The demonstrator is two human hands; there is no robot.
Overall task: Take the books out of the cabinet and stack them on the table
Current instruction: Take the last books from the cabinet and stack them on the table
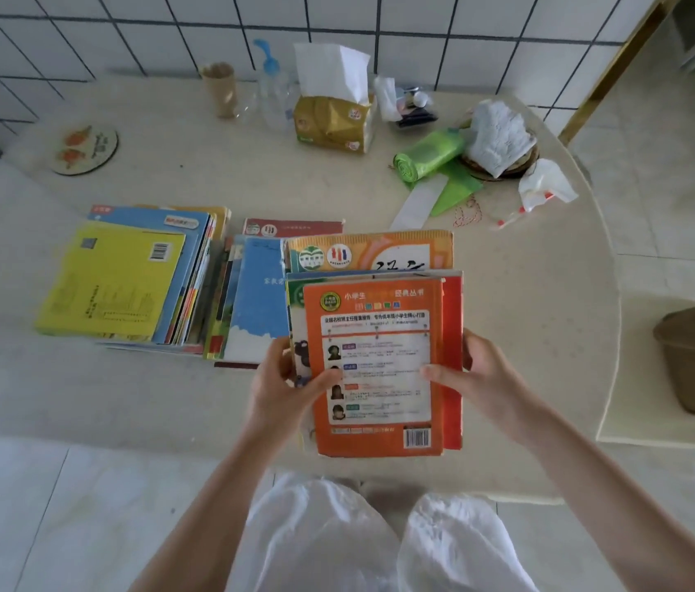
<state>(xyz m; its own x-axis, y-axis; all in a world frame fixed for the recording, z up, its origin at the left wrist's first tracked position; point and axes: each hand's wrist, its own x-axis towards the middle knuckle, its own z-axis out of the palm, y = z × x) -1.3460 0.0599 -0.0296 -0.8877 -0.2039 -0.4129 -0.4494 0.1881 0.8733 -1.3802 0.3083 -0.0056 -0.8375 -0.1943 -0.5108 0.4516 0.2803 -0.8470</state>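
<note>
Above the near edge of the pale table (166,403), in the head view, a person is holding a small bundle of books with an orange-covered book (375,365) on top, its back cover with a barcode facing up. The left hand (281,378) is gripping the bundle's left edge, thumb lying across the orange cover and fingers curled underneath. The right hand (478,373) is gripping the right edge the same way, thumb pressing on the cover. The bundle is overlapping, in the picture, the near right part of a middle pile of books (251,301) lying on the table; whether it is touching that pile I cannot tell. Just to the left, a second pile topped by a yellow book (110,279) is lying flat, touching or almost touching the middle pile. Farther back by the tiled wall, a tissue pack (332,121) is standing with a sheet sticking up, with a clear spray bottle (271,87) and a brown paper cup (219,89) to its left. A green roll of bags (426,153) is lying to the right, well apart from the books.
</note>
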